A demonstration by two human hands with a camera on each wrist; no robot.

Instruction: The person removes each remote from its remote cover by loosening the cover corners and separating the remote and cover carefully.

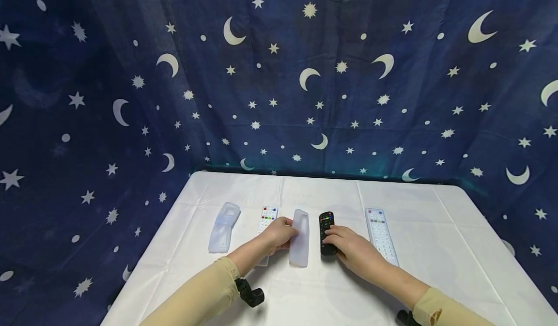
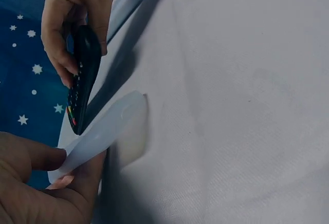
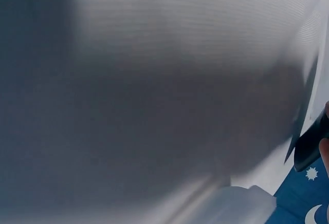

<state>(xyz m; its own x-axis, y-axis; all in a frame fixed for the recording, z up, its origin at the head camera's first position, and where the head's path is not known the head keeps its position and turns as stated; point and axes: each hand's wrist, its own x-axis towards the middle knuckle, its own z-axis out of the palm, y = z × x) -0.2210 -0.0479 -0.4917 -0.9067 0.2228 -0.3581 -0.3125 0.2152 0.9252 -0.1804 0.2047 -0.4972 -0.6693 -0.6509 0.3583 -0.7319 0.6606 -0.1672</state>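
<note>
My left hand (image 1: 276, 234) pinches a translucent silicone remote cover (image 1: 301, 241) between thumb and fingers, seen side-on in the left wrist view. Just to its right, my right hand (image 1: 355, 251) grips a black remote control (image 1: 326, 222) with colored buttons by its lower half. The left wrist view shows this remote raised over the table, its colored-button end (image 2: 74, 113) pointing toward the cover. The right wrist view catches only the black remote's end (image 3: 308, 144) and part of the translucent cover (image 3: 236, 206).
Left of my hands lies another translucent cover (image 1: 224, 231). A white remote (image 1: 268, 217) is partly hidden behind my left hand. A second white remote (image 1: 381, 231) lies to the right, beyond my right hand. All rest on a white-covered table (image 1: 444, 248) before a starry curtain (image 1: 279, 84).
</note>
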